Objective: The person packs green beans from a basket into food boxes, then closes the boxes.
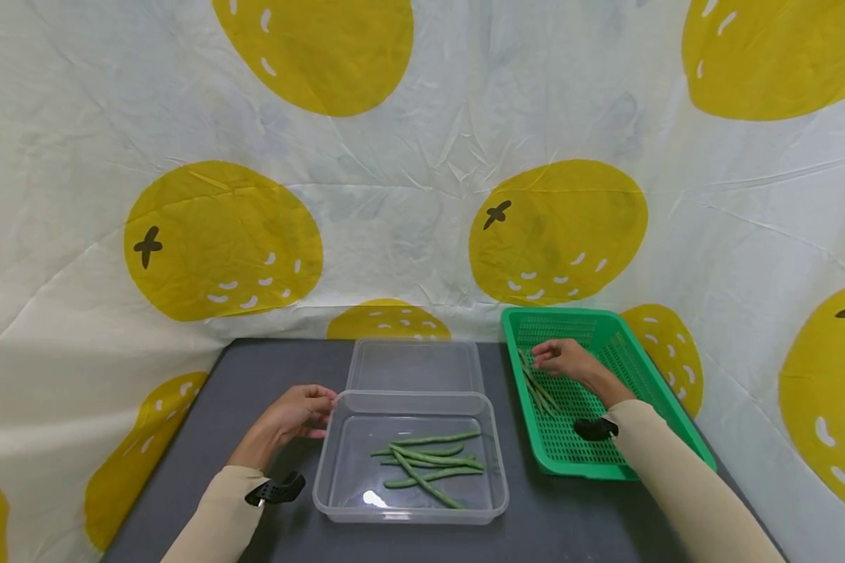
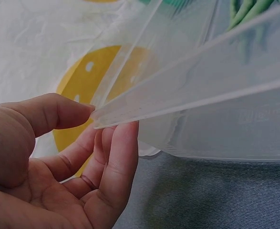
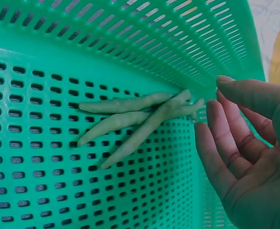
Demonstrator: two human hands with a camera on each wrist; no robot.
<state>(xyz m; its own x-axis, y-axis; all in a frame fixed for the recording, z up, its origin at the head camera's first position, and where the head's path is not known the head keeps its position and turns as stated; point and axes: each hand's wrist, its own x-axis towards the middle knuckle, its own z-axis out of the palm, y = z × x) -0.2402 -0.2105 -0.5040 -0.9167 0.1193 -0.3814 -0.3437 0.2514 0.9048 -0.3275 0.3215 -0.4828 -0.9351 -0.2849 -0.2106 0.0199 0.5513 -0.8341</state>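
Note:
My left hand (image 1: 303, 411) pinches the rim of a clear plastic container (image 1: 411, 514) at its far left corner, thumb on top and fingers beneath, as the left wrist view shows. Several green beans (image 1: 433, 461) lie loosely crossed on the container's floor. Over the green basket (image 1: 544, 457) hovers my right hand (image 1: 566, 360), its fingers slightly bent with nothing between them. Close by its fingertips, 3 green beans (image 3: 144, 129) lie against one another on the slotted basket floor, apart from the hand.
Behind the container lies a clear flat lid (image 1: 415, 366). Everything stands on a dark grey table (image 1: 253, 371). A white cloth with yellow fruit prints (image 1: 394, 234) hangs at the back and along both sides.

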